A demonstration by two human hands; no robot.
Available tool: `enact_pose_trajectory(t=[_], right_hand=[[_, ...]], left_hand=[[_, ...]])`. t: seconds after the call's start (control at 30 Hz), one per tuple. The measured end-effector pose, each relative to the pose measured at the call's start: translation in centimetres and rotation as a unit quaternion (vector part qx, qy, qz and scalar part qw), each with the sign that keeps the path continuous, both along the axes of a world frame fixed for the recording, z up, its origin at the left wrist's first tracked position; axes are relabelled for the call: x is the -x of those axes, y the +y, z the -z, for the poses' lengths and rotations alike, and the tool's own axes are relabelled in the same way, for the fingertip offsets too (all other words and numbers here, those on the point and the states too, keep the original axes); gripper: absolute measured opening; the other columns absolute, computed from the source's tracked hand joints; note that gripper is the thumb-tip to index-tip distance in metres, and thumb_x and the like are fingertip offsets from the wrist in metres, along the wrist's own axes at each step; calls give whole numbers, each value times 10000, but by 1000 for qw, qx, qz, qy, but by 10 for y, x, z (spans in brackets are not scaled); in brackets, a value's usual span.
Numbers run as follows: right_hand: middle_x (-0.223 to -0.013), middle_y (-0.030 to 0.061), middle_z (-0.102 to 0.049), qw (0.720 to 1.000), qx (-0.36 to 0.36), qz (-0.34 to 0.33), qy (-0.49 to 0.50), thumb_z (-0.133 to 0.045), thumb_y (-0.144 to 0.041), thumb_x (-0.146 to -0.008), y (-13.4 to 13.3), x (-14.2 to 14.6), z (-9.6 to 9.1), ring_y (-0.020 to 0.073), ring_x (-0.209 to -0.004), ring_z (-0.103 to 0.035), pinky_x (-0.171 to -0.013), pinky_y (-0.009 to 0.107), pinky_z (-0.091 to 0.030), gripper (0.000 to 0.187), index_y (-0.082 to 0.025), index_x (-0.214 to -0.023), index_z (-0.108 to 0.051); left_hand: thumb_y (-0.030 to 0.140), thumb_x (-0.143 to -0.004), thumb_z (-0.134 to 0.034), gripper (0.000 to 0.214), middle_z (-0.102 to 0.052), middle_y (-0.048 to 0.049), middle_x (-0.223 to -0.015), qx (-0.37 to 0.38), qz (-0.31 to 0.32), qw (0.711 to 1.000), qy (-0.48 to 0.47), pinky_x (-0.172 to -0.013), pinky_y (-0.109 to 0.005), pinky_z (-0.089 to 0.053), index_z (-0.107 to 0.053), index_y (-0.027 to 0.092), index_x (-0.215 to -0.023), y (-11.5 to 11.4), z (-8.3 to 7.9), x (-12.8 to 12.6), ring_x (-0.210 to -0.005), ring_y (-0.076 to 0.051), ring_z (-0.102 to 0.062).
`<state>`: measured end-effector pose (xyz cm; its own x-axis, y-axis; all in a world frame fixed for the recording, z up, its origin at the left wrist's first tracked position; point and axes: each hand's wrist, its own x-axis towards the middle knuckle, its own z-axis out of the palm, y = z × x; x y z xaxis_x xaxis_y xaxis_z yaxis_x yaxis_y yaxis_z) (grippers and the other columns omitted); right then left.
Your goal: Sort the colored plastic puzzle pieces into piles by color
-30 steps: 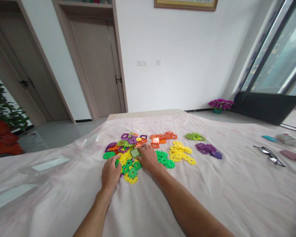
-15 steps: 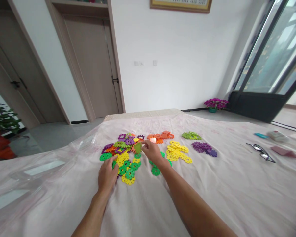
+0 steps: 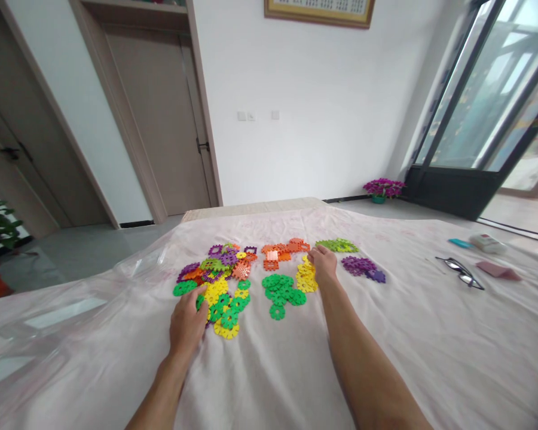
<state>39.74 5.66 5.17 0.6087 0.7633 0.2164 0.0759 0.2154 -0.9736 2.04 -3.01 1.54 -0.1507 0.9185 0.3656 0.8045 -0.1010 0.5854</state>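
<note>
My left hand [image 3: 188, 319] rests at the near left side of a mixed heap, its thumb and index finger apart beside the yellow pieces [image 3: 216, 291] and green pieces [image 3: 228, 316]. No piece shows in its grip. My right hand [image 3: 323, 261] reaches over the yellow pile [image 3: 305, 276], fingers closed. A light green toothed piece [image 3: 317, 244] shows at its fingertips, at the left end of the light green pile [image 3: 343, 245]. The hand hides part of the yellow pile.
Sorted nearby lie a green pile [image 3: 278, 289], an orange pile [image 3: 283, 251] and a purple pile [image 3: 358, 266]. Eyeglasses [image 3: 461, 272], a pink folded item [image 3: 497, 270] and a white pack [image 3: 488, 243] lie at right. Clear plastic [image 3: 72, 310] lies on the left of the cloth.
My right hand has moved right from the mixed heap to the light green pile, carrying the light green piece. My left hand stays by the heap. The view has turned slightly.
</note>
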Motion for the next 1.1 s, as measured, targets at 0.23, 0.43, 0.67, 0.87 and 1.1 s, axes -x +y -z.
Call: enact_pose_trajectory(t=[0.23,0.43,0.67,0.87,1.1], right_hand=[[-862,64,-720,994,51,-71,-71,-581,-314,-750,-1,47,2,177,-742,-663,-652,273,-546,396,-129,-1083,-693],[-863,46,-737,940,24,-222,-259,-595,-228,-797,-12,91,-1,169,-772,-665,-707,268,-516,266,-157,-1017,-728],[-887,9,-736,816,36,-398,-418,-680,-171,-749,-35,130,-5,137,-760,-640,-670,214,-441,252,-186,-988,-759],[-1058,28,-705,749,43,-411,-519,-842,-448,-666,-45,138,-6,203,-942,-623,-754,250,-428,512,-257,-1130,-742],[-995,31,-666,713,54,-407,-568,-873,-470,-620,-53,147,-10,193,-908,-569,-681,237,-376,513,-260,-1072,-752]], left_hand=[[255,-866,-472,402,-654,-95,-1284,2,-4,1000,-2,-1091,-401,-417,-635,188,-1227,0,0,0,-1215,-248,-573],[236,-862,-471,415,-658,-96,-1278,5,-10,1000,0,-1091,-396,-416,-639,183,-1238,-1,-4,-3,-1217,-249,-576],[237,-863,-477,404,-660,-99,-1265,1,-17,1000,-4,-1088,-399,-420,-644,179,-1227,-2,-3,-3,-1213,-246,-580],[235,-868,-477,405,-657,-95,-1276,3,-13,1000,-5,-1087,-393,-415,-637,182,-1237,-2,-3,-3,-1213,-246,-576],[234,-870,-481,401,-659,-89,-1274,4,-15,1000,1,-1081,-377,-416,-638,191,-1236,-3,-5,-4,-1202,-238,-581]])
